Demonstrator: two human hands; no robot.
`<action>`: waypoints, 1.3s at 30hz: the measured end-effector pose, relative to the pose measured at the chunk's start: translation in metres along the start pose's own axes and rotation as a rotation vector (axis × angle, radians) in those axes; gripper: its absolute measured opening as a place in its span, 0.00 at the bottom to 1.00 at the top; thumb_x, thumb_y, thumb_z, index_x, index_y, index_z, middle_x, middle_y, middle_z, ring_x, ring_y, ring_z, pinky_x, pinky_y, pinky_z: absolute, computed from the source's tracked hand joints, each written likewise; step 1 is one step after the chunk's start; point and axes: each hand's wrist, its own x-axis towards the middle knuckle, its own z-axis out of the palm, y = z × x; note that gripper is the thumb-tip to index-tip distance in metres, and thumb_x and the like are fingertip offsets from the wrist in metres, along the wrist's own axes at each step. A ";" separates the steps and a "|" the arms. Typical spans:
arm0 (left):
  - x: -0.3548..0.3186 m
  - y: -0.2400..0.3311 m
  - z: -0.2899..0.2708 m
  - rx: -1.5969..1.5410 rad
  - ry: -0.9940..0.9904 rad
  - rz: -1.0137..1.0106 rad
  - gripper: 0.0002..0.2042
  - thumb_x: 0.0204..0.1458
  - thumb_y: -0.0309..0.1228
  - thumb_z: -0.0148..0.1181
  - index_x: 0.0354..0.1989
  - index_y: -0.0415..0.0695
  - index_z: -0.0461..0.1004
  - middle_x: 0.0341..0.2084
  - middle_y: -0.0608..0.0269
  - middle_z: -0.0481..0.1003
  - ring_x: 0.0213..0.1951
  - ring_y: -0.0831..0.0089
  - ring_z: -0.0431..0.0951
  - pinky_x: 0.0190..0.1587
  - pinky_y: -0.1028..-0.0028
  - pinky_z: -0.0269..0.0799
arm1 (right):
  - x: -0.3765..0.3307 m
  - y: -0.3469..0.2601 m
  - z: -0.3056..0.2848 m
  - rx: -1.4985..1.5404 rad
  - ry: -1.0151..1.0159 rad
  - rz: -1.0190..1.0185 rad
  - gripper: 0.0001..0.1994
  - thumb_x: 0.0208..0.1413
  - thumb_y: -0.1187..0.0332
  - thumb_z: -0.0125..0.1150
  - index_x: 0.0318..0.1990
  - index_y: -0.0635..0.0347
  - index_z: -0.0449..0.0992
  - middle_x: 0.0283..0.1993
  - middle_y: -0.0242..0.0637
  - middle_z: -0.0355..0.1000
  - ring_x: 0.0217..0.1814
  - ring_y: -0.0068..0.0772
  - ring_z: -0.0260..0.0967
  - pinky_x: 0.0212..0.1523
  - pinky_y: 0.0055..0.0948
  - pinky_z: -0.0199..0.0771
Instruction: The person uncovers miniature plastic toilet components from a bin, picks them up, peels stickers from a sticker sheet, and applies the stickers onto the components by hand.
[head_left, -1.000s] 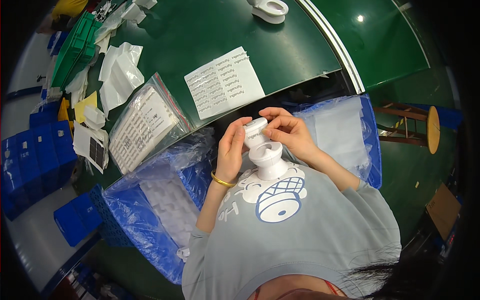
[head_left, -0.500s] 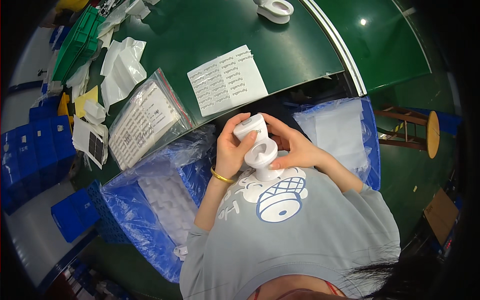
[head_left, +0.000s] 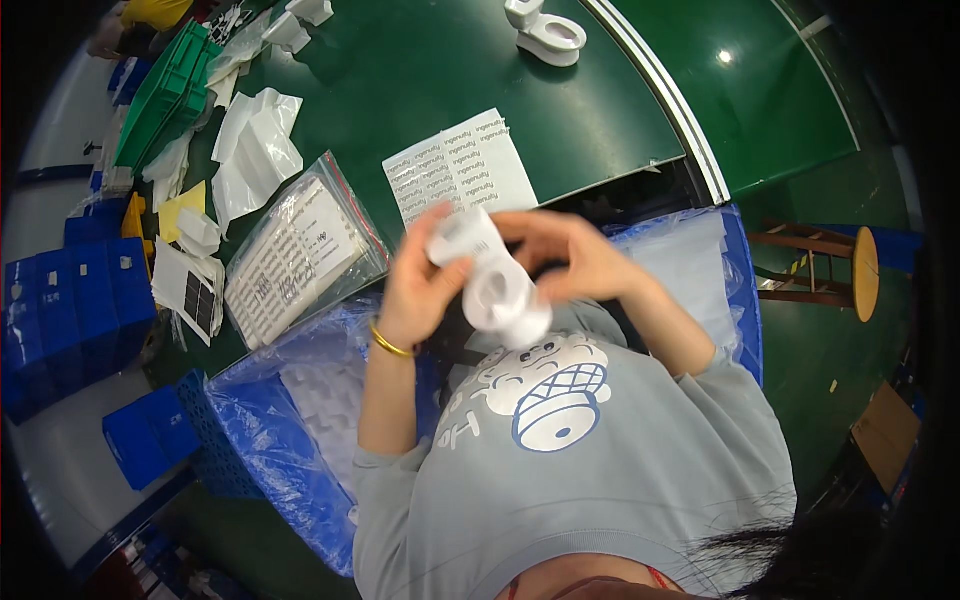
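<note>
Left fingers [head_left: 452,278] clamp a toy toilet [head_left: 500,290] near the table edge [head_left: 622,177]; whether right fingers [head_left: 532,226] grip, I cannot tell.

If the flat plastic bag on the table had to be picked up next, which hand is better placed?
Probably the left hand: it is nearer the plastic bag, while the right hand is farther right, beyond the white toy toilet.

Between my left hand [head_left: 413,285] and right hand [head_left: 580,258] I am holding a toy toilet [head_left: 495,270]. On the table [head_left: 375,60] before me, a sheet [head_left: 460,165] is lying; a bag [head_left: 303,255] is resting left of it, another toilet [head_left: 553,40] behind, rightward. Bins [head_left: 748,300] are flanking me.
</note>
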 end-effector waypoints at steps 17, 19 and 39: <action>0.073 0.019 -0.014 1.156 0.381 0.645 0.16 0.36 0.25 0.60 0.38 0.43 0.70 0.37 0.58 0.70 0.44 0.57 0.68 0.48 0.66 0.62 | 0.075 0.036 -0.072 -1.215 0.935 -0.163 0.06 0.38 0.64 0.61 0.22 0.55 0.77 0.45 0.30 0.68 0.53 0.36 0.54 0.52 0.37 0.48; 0.070 0.002 0.018 0.965 0.181 0.455 0.15 0.37 0.31 0.62 0.36 0.41 0.71 0.36 0.58 0.68 0.42 0.60 0.67 0.44 0.66 0.63 | 0.077 0.037 -0.067 -1.209 0.923 -0.228 0.05 0.38 0.66 0.61 0.22 0.55 0.76 0.43 0.28 0.69 0.52 0.34 0.55 0.52 0.36 0.47; 0.240 0.001 0.051 0.773 0.384 0.495 0.24 0.39 0.30 0.62 0.46 0.42 0.61 0.42 0.51 0.63 0.44 0.57 0.67 0.41 0.68 0.68 | 0.038 0.026 -0.119 0.142 0.966 -0.479 0.06 0.48 0.73 0.57 0.33 0.65 0.74 0.48 0.37 0.65 0.46 0.21 0.60 0.47 0.20 0.57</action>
